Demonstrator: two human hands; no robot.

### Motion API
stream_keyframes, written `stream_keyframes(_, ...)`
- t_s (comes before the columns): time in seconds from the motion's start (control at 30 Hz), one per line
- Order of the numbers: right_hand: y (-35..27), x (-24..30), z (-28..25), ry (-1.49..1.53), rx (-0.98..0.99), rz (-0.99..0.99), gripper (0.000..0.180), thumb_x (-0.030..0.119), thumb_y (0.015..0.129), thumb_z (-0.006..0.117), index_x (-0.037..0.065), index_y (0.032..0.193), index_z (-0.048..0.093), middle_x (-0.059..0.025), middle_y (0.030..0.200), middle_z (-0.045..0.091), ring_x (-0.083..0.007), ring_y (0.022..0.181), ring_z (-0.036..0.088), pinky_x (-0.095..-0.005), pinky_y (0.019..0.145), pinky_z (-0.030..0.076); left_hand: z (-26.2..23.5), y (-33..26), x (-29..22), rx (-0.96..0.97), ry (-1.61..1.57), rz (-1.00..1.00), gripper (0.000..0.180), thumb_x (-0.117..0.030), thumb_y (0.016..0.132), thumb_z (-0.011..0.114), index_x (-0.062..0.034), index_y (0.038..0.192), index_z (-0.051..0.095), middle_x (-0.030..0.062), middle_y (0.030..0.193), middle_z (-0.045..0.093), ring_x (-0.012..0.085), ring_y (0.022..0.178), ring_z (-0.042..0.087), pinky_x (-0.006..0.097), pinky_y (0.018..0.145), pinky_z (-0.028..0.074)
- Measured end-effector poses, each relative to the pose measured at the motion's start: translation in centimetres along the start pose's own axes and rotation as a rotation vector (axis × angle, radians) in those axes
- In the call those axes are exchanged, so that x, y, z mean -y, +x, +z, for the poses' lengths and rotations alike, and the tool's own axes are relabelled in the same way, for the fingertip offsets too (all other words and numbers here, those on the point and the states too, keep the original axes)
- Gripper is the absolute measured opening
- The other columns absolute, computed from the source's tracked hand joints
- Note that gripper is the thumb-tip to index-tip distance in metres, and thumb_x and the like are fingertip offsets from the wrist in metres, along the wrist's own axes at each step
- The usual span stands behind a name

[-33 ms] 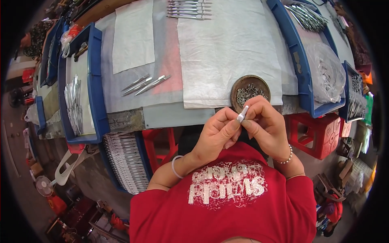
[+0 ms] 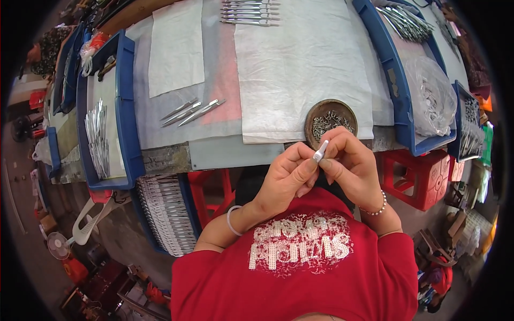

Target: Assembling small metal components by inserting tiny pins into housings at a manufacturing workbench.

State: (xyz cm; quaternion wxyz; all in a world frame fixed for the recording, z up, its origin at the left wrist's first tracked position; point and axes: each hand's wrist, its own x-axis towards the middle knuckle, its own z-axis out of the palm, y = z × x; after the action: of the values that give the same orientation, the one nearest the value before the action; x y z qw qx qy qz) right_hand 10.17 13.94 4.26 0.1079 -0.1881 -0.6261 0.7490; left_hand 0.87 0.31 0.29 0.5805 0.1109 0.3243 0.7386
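Between my hands, just in front of the table edge, is a small silver-white piece with a narrow tip pointing up and away. The thumb and fingertips of my left hand pinch its near end. My right hand is closed on it from the other side, thumb and fingertips pressed close. Its lower part is hidden by my fingers. Right behind my hands stands a round brown bowl holding many tiny metal parts. Several slim pointed metal tools lie on the sheet to the left.
Blue trays with metal pieces flank the table, one at left and one at right, where a clear plastic bag lies. A row of metal pieces sits at the far edge. Red stools stand below.
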Motion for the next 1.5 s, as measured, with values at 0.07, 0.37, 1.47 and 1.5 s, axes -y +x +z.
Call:
stream_keyframes(0.07,-0.1,-0.2,0.0,0.184,0.020,0.101,0.013,0.007,0.089,0.063,0.002,0.097,0.055,-0.0046,0.102,0.056,-0.0067,0.076,0.055,-0.0195,0.059,0.045,0.0,0.0,0.0,0.002,-0.027,-0.038,0.019,-0.025,0.099,0.049,-0.0066,0.102,0.052,0.0015,0.070,0.049,0.0043,0.052,0.037,0.017,0.043,0.028)
stream_keyframes(0.37,-0.4,-2.3,-0.4,-0.048,0.097,-0.145,0.020,0.014,0.092,0.059,0.001,0.107,0.056,-0.0045,0.103,0.058,-0.0047,0.076,0.052,-0.0190,0.060,0.043,0.9,-0.3,0.2,0.052,-0.135,-0.125,0.038,-0.028,0.098,0.050,-0.0082,0.130,0.048,0.0019,0.075,0.051,0.0046,0.049,0.036,0.018,0.041,0.029)
stream_keyframes(1.47,5.3,-3.4,-6.6,-1.422,0.020,-0.254,0.008,0.007,0.080,0.060,0.003,0.087,0.059,-0.0122,0.084,0.057,-0.0328,0.072,0.057,-0.0402,0.064,0.045,-1.1,-0.9,-0.5,-0.041,-0.406,-0.212,0.035,-0.036,0.100,0.041,-0.0040,0.105,0.055,-0.0005,0.065,0.048,0.0039,0.042,0.034,0.020,0.038,0.030)
stream_keyframes(1.5,5.5,-3.5,-6.4,-1.452,0.020,-0.273,0.007,0.007,0.080,0.061,0.004,0.085,0.058,-0.0120,0.083,0.056,-0.0330,0.072,0.057,-0.0412,0.064,0.045,-1.3,-0.9,-0.4,-0.042,-0.403,-0.208,0.035,-0.036,0.101,0.041,-0.0038,0.105,0.055,-0.0004,0.065,0.049,0.0038,0.042,0.034,0.020,0.038,0.030)
